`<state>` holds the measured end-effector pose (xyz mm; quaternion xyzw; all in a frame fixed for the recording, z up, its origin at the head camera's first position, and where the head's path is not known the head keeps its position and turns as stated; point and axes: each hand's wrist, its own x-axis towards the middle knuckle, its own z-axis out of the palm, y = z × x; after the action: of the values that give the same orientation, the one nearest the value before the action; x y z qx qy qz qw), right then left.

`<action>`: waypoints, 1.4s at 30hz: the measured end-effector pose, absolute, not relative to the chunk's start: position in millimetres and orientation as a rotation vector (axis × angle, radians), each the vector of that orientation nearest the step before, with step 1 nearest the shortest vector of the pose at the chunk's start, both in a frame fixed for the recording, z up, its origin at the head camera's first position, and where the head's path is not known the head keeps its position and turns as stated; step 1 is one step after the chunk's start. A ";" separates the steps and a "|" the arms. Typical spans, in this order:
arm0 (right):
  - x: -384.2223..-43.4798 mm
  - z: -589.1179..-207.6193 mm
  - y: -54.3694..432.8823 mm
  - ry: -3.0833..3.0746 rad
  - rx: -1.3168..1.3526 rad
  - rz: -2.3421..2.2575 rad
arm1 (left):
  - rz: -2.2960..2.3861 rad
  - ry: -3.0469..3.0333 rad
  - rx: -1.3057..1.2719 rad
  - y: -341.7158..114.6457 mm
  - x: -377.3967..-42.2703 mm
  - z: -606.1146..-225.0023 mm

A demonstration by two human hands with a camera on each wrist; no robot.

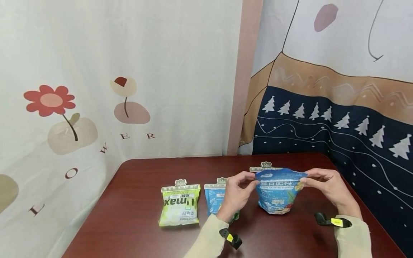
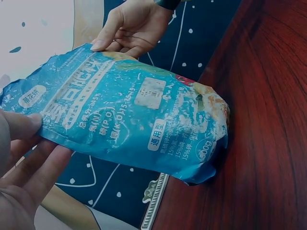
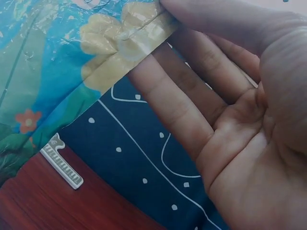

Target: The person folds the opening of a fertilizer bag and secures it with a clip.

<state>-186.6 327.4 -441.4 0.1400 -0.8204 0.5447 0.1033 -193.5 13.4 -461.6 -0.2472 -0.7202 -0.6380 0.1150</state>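
Both hands hold up a blue fertilizer bag [image 1: 277, 195] above the right side of the table. My left hand [image 1: 235, 195] pinches its upper left edge between thumb and fingers. At the opposite upper edge, my right hand [image 1: 333, 188] pinches it the same way. The bag's front shows white print in the left wrist view [image 2: 129, 110]. Behind the bag's top lies a pale bag clip [image 1: 266, 167] with an ornate handle, partly hidden. Left of my hands, another blue bag [image 1: 213, 200] wears a similar clip [image 1: 221, 182]; my left hand and forearm cover part of it.
A green-and-white bag [image 1: 179, 208] with a clip [image 1: 180, 185] along its top lies further left on the dark red table [image 1: 129, 215]. A white printed curtain [image 1: 180, 71] and a dark blue printed cloth [image 1: 309, 125] hang behind and beside the table.
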 end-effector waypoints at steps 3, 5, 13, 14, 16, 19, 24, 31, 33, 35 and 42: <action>-186.4 -441.4 329.1 -2.400 0.438 1.670 | -1.853 -2.070 -0.761 14.4 -194.3 -462.7; -186.5 -441.1 329.9 -2.384 0.452 1.719 | -1.832 -2.052 -0.790 14.8 -195.0 -462.8; -185.5 -438.3 328.6 -2.452 0.457 1.669 | -1.766 -2.092 -0.822 13.4 -195.1 -462.7; -185.3 -437.8 328.2 -2.459 0.462 1.651 | -1.755 -2.095 -0.831 12.8 -195.2 -462.9; -185.1 -437.0 327.5 -2.470 0.483 1.599 | -1.730 -2.107 -0.844 11.9 -195.3 -463.3; -185.2 -435.7 326.5 -2.478 0.510 1.557 | -1.701 -2.135 -0.858 10.8 -195.3 -463.4; -185.1 -433.8 325.8 -2.500 0.534 1.557 | -1.671 -2.187 -0.863 8.9 -194.6 -461.8; -184.2 -431.8 324.5 -2.561 0.456 1.503 | -1.610 -2.243 -0.898 5.9 -196.3 -460.1; -184.1 -431.6 324.4 -2.589 0.425 1.486 | -1.597 -2.259 -0.900 5.6 -196.9 -460.7; -183.7 -431.8 324.8 -2.608 0.407 1.469 | -1.599 -2.276 -0.896 5.6 -196.8 -461.3; -183.2 -430.6 324.1 -2.604 0.456 1.441 | -1.578 -2.299 -0.877 6.4 -196.9 -462.2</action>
<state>-183.2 324.1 -430.6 0.1510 -0.8630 0.4776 0.0650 -196.9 6.4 -462.2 -0.2983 -0.7818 -0.5366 0.1091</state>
